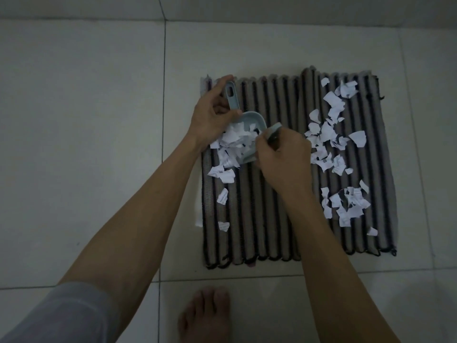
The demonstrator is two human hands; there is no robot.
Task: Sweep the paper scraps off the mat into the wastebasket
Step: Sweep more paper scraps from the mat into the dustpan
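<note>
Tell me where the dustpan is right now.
In the head view, the dustpan lies on the mat's upper left, its handle held by the left hand, the right hand beside it.

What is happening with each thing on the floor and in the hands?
Dustpan: resting on the mat, partly filled with scraps.
Brush: at the dustpan's edge.
Left hand: holds the dustpan handle.
Right hand: grips the brush.
Paper scraps: many loose on the mat.
Mat: flat on the tile floor.

pale floor tiles (81, 125), bare foot (205, 315)
</note>
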